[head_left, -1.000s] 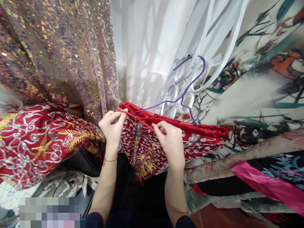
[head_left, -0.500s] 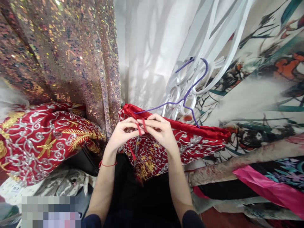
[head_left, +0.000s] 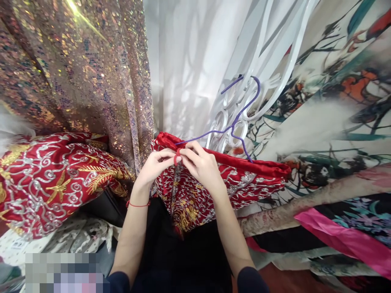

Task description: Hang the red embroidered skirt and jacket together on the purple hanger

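A red garment (head_left: 189, 205) with silver and gold embroidery hangs in front of me by its smooth red waistband (head_left: 262, 167). A purple wire hanger (head_left: 235, 124) reaches down into that band. My left hand (head_left: 154, 167), with a thin red string on its wrist, pinches a red cord (head_left: 176, 158) near the waistband's left part. From the other side, my right hand (head_left: 201, 165) has its fingers closed on the same cord, touching the left fingertips. The cord's ends are hidden by my fingers.
Another red embroidered fabric (head_left: 61, 179) bulges at the left, below a sequined cloth (head_left: 104, 73). White curved metalwork (head_left: 287, 77) stands behind the hanger. Printed cloth (head_left: 345, 97) hangs at the right, above a pink-and-black textile (head_left: 342, 236).
The two loose red loops between my fingers have drawn together into one small bunch. My right hand has moved slightly left and turned over more, and the dangling cord end no longer shows.
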### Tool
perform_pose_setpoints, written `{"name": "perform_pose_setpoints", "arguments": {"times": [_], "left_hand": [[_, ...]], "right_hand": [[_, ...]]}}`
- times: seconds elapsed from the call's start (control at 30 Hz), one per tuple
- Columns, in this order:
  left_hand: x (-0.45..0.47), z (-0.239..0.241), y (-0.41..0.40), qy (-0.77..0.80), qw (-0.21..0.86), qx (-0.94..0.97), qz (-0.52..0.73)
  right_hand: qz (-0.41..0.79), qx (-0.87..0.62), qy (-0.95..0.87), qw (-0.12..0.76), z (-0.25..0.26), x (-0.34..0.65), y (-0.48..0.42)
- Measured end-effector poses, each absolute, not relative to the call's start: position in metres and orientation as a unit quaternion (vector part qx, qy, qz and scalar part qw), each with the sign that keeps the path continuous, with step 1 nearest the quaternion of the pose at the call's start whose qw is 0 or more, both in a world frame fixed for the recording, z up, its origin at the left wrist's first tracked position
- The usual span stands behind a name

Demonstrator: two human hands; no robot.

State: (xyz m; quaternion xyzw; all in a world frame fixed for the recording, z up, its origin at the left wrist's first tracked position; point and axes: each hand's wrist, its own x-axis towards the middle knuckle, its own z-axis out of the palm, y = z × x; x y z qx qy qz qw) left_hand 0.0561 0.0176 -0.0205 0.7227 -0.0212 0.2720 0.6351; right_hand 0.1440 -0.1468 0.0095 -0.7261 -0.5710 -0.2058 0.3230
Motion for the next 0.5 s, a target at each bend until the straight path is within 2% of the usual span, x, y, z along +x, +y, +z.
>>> {"name": "perform_pose_setpoints", "arguments": {"times": [0.13,0.27,0.37,0.5], "left_hand": [[0.061,-0.031,0.015,0.036,0.625,0.693,0.357],[0.065,-0.032,0.013,0.086,0.557,0.706,0.429],[0.066,-0.03,0.012,0.124,0.467,0.741,0.467],[0.069,-0.032,0.015,0.149,0.365,0.774,0.495]], "right_hand": [[-0.21,-0.737,-0.517,0.382,0.0,0.138,-0.139],[-0.228,-0.736,-0.462,0.438,-0.007,0.138,-0.14],[-0.249,-0.755,-0.42,0.437,-0.009,0.142,-0.146],[-0.292,-0.784,-0.385,0.389,-0.008,0.148,-0.155]]}}
